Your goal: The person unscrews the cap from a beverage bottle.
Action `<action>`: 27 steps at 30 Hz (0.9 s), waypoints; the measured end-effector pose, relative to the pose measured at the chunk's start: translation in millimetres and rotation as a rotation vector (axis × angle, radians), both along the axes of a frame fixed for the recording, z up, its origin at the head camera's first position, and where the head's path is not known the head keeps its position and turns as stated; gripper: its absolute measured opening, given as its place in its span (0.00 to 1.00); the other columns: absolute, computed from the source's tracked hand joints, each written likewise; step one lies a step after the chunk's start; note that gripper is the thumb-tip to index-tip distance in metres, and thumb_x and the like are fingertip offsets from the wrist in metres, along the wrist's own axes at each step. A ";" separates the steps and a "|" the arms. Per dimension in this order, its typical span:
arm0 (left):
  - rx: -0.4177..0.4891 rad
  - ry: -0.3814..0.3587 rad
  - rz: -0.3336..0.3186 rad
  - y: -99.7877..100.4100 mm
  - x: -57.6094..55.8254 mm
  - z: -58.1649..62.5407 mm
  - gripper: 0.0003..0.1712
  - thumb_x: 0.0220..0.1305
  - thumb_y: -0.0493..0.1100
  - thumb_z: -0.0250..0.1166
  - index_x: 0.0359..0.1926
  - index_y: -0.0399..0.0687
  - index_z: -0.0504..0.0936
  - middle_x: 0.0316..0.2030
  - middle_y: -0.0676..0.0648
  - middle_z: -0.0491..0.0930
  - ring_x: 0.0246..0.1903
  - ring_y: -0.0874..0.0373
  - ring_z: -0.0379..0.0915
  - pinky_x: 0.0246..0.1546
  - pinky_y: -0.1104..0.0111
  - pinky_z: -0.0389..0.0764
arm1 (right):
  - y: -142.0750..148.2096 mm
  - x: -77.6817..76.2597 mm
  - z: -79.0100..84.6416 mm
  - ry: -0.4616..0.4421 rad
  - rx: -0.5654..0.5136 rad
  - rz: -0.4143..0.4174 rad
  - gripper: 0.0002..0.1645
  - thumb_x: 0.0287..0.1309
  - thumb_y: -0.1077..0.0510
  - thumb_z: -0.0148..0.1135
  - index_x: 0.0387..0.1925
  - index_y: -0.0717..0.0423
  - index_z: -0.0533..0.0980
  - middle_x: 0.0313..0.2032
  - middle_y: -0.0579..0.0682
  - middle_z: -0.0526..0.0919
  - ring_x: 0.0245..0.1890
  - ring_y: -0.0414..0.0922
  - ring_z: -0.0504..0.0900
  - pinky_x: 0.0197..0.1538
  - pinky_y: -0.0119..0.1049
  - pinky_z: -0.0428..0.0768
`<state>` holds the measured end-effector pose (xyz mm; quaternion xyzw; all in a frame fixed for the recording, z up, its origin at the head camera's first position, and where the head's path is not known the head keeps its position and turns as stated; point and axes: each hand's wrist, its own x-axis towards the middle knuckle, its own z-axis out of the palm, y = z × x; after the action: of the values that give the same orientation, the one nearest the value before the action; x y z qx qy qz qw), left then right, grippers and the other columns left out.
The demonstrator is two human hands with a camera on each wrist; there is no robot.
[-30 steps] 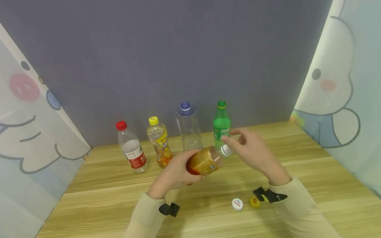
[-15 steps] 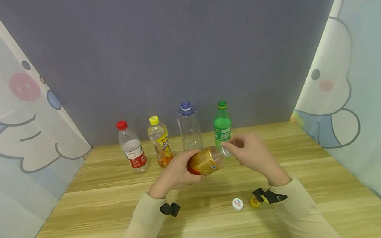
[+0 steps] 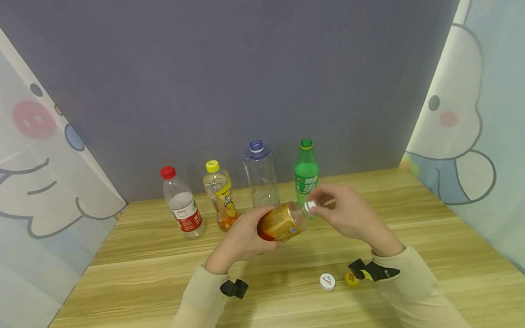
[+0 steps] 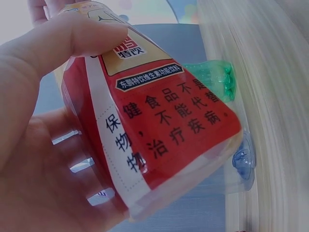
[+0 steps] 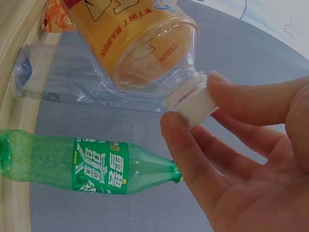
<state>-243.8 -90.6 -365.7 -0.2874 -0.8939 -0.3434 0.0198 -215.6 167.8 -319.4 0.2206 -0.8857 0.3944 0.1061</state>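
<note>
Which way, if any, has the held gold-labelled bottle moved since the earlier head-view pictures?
No, no clear move: the gold-labelled bottle, tilted in the left hand, keeps its place against the standing green bottle.

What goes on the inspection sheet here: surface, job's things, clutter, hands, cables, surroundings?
Surface: wood-grain table.
Job's things: gold-labelled bottle, tilted, with a white cap at its mouth.
Clutter: red-capped bottle, yellow-capped bottle, clear bottle and green bottle upright behind; loose white cap and loose yellow cap in front.
Hands: left hand grips the tilted bottle; right hand pinches its cap.
Cables: nothing seen.
Surroundings: grey wall behind, cartoon-printed panels both sides.
</note>
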 end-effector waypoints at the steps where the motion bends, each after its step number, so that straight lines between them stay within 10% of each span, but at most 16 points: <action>1: -0.001 0.000 0.001 0.0 0.4 0.3 0.42 0.47 0.45 0.77 0.66 0.49 0.76 0.53 0.51 0.80 0.45 0.57 0.76 0.47 0.59 0.78 | 0.2 -0.1 0.0 -0.003 -0.001 0.007 0.09 0.61 0.66 0.68 0.44 0.60 0.82 0.42 0.51 0.86 0.44 0.50 0.84 0.50 0.47 0.84; 10: 0.000 -0.010 -0.001 0.3 0.5 0.5 0.42 0.49 0.46 0.77 0.66 0.49 0.75 0.53 0.51 0.80 0.45 0.57 0.76 0.48 0.59 0.79 | 0.0 0.2 0.5 -0.022 -0.023 0.022 0.13 0.61 0.66 0.68 0.47 0.61 0.78 0.46 0.55 0.84 0.48 0.54 0.84 0.52 0.49 0.83; 18: 0.008 -0.015 -0.015 0.2 -0.1 0.0 0.41 0.49 0.46 0.78 0.66 0.48 0.75 0.52 0.51 0.80 0.45 0.57 0.76 0.48 0.59 0.79 | -2.5 -0.1 2.6 -0.098 -0.053 -0.117 0.36 0.66 0.43 0.66 0.64 0.62 0.68 0.55 0.60 0.78 0.52 0.56 0.80 0.48 0.51 0.83; 27: 0.008 -0.012 -0.020 0.8 0.0 -0.6 0.40 0.49 0.45 0.78 0.65 0.49 0.76 0.53 0.52 0.80 0.46 0.57 0.76 0.49 0.58 0.78 | -5.1 -1.6 0.6 -0.198 -0.071 -0.201 0.29 0.68 0.38 0.61 0.43 0.62 0.81 0.28 0.53 0.84 0.17 0.47 0.81 0.24 0.41 0.82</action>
<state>-243.8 -89.8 -366.3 -0.2940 -0.8898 -0.3487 0.0121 -217.2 162.7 -318.8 0.0868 -0.8950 0.4327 0.0650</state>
